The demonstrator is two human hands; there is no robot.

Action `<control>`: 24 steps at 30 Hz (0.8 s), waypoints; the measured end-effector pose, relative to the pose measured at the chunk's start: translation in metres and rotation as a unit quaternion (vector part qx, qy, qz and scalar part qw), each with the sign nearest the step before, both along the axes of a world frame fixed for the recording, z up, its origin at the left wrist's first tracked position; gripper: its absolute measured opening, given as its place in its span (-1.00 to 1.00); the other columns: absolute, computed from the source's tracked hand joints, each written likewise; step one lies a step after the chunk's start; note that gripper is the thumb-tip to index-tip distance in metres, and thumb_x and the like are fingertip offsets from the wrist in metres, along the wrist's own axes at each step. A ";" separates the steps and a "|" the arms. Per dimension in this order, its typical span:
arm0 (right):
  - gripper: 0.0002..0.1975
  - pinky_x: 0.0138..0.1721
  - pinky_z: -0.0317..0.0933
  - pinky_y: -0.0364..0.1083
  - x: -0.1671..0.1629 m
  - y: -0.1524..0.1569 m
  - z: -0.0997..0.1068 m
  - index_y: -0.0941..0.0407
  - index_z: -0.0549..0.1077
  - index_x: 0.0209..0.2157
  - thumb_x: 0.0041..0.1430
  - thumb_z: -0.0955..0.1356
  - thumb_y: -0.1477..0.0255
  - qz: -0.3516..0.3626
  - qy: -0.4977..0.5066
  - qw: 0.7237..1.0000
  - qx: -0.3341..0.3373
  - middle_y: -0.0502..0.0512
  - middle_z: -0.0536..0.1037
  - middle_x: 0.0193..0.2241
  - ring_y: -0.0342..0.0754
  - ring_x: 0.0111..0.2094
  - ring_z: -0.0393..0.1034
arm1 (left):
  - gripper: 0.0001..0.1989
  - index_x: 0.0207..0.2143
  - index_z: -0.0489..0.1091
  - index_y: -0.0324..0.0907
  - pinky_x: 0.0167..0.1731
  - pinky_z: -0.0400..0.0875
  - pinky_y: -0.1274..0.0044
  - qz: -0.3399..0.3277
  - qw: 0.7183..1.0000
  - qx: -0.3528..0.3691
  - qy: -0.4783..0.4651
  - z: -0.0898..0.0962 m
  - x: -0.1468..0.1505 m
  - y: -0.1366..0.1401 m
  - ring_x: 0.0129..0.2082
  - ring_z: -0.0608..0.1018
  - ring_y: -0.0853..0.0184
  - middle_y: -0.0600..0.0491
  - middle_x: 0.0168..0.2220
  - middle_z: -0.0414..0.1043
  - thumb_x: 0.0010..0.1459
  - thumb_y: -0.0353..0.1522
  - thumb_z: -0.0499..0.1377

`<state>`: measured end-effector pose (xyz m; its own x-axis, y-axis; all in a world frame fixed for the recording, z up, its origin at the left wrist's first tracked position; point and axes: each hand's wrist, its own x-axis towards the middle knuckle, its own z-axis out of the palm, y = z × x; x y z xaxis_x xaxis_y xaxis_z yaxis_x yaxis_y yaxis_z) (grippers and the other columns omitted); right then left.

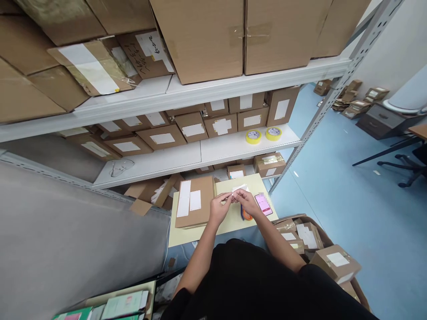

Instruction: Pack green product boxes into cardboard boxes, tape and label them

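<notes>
1. Paper (240, 187), white and small, seems pinched between the closed fingertips of the left hand (220, 207) and right hand (246, 201), above the table (230, 224).
2. Lightness and easy creasing are to be expected; it is best held by its edges.
3. Parcels (336, 260) are held in the big carton (322, 233) at right; white items (158, 193) are held in the open box (139, 207) at left.

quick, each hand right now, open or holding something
Left hand: fingers bent, fingertips near the right's; hold can't be told.
Right hand: fingers bent near white paper; hold can't be told.
</notes>
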<state>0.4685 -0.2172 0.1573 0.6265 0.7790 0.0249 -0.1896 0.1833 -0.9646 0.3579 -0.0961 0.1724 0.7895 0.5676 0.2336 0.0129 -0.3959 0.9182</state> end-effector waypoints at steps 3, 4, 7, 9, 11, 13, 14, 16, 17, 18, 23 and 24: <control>-0.65 -0.21 0.37 -0.04 -0.003 0.004 -0.002 0.05 0.55 -0.30 0.22 0.44 0.03 -0.006 -0.020 1.000 0.006 0.00 0.55 -0.41 -0.06 -0.37 0.44 | -0.81 -0.18 0.68 -0.10 -0.13 0.61 0.34 0.030 0.999 -0.003 -0.011 -0.002 -0.001 -0.001 -0.21 0.69 0.20 -0.04 -0.18 0.69 0.24 -0.27 0.28; -0.65 -0.21 0.37 -0.04 -0.004 0.005 -0.002 0.05 0.55 -0.29 0.23 0.43 0.04 -0.007 -0.026 1.000 0.006 0.01 0.55 -0.40 -0.06 -0.35 0.45 | -0.81 -0.19 0.68 -0.10 -0.12 0.62 0.34 0.039 0.999 0.000 -0.015 -0.002 -0.002 -0.001 -0.21 0.70 0.20 -0.04 -0.19 0.69 0.23 -0.27 0.29; -0.68 -0.19 0.39 -0.03 -0.006 0.007 -0.001 0.05 0.56 -0.28 0.24 0.43 0.07 -0.005 -0.033 0.999 0.005 0.02 0.56 -0.38 -0.05 -0.32 0.46 | -0.83 -0.21 0.68 -0.08 -0.11 0.63 0.32 0.055 0.998 0.018 -0.026 -0.002 -0.004 -0.001 -0.21 0.70 0.19 -0.03 -0.21 0.69 0.22 -0.28 0.29; -0.69 -0.17 0.40 -0.03 -0.007 0.008 0.001 0.06 0.56 -0.30 0.24 0.44 0.08 -0.003 -0.033 0.999 0.004 0.02 0.56 -0.38 -0.05 -0.31 0.47 | -0.83 -0.21 0.68 -0.07 -0.12 0.63 0.32 0.055 0.998 0.027 -0.029 -0.003 -0.005 0.000 -0.21 0.70 0.19 -0.02 -0.21 0.69 0.24 -0.28 0.29; -0.70 -0.17 0.40 -0.03 -0.008 0.010 0.001 0.06 0.55 -0.31 0.24 0.44 0.10 0.000 -0.035 0.999 0.002 0.02 0.56 -0.38 -0.05 -0.32 0.47 | -0.83 -0.19 0.68 -0.07 -0.13 0.63 0.32 0.054 0.998 0.031 -0.030 -0.003 -0.007 0.001 -0.22 0.70 0.20 -0.02 -0.21 0.69 0.25 -0.28 0.28; -0.72 -0.16 0.40 -0.03 -0.010 0.012 0.001 0.05 0.55 -0.30 0.25 0.43 0.12 0.001 -0.036 0.999 0.001 0.02 0.55 -0.38 -0.07 -0.33 0.46 | -0.83 -0.19 0.68 -0.06 -0.13 0.64 0.32 0.057 0.997 0.036 -0.033 -0.004 -0.009 0.001 -0.23 0.70 0.20 -0.02 -0.21 0.69 0.26 -0.28 0.27; -0.72 -0.17 0.40 -0.04 -0.011 0.013 0.001 0.05 0.54 -0.30 0.25 0.43 0.12 0.000 -0.036 0.999 0.000 0.01 0.55 -0.38 -0.07 -0.34 0.45 | -0.83 -0.19 0.68 -0.06 -0.12 0.63 0.32 0.060 0.997 0.040 -0.034 -0.004 -0.010 0.001 -0.22 0.70 0.21 -0.02 -0.21 0.69 0.27 -0.29 0.26; -0.72 -0.18 0.40 -0.04 -0.013 0.014 0.000 0.05 0.53 -0.30 0.26 0.42 0.12 0.000 -0.038 0.999 0.000 0.00 0.53 -0.39 -0.08 -0.36 0.44 | -0.83 -0.18 0.67 -0.06 -0.10 0.63 0.32 0.065 0.996 0.053 -0.036 -0.003 -0.011 0.000 -0.22 0.70 0.21 -0.02 -0.21 0.68 0.26 -0.30 0.26; -0.72 -0.19 0.40 -0.05 -0.014 0.015 -0.001 0.05 0.53 -0.29 0.28 0.41 0.12 0.000 -0.041 0.999 -0.001 0.00 0.53 -0.39 -0.08 -0.36 0.44 | -0.83 -0.18 0.67 -0.06 -0.10 0.63 0.32 0.067 0.995 0.061 -0.038 -0.002 -0.012 -0.001 -0.21 0.70 0.21 -0.02 -0.21 0.68 0.26 -0.31 0.26; -0.72 -0.19 0.40 -0.05 -0.015 0.015 -0.001 0.05 0.53 -0.28 0.29 0.40 0.12 -0.001 -0.047 0.999 -0.001 0.00 0.53 -0.39 -0.08 -0.35 0.44 | -0.83 -0.17 0.67 -0.06 -0.10 0.63 0.32 0.068 0.994 0.069 -0.041 -0.002 -0.013 -0.001 -0.21 0.70 0.21 -0.02 -0.21 0.68 0.26 -0.31 0.27; -0.74 -0.21 0.38 -0.06 -0.014 0.012 -0.003 0.05 0.54 -0.24 0.35 0.35 0.16 -0.017 -0.133 0.990 -0.040 0.01 0.55 -0.38 -0.05 -0.32 0.47 | -0.85 -0.20 0.67 -0.05 -0.14 0.64 0.34 0.069 0.992 0.093 -0.047 0.001 -0.014 0.000 -0.24 0.69 0.22 -0.02 -0.24 0.68 0.24 -0.30 0.28; -0.74 -0.23 0.37 -0.06 -0.013 0.011 -0.004 0.05 0.54 -0.24 0.36 0.35 0.17 -0.020 -0.153 0.987 -0.049 0.01 0.55 -0.38 -0.05 -0.33 0.47 | -0.85 -0.21 0.67 -0.05 -0.14 0.64 0.35 0.067 0.992 0.092 -0.045 0.002 -0.014 0.000 -0.25 0.69 0.22 -0.02 -0.25 0.68 0.24 -0.30 0.28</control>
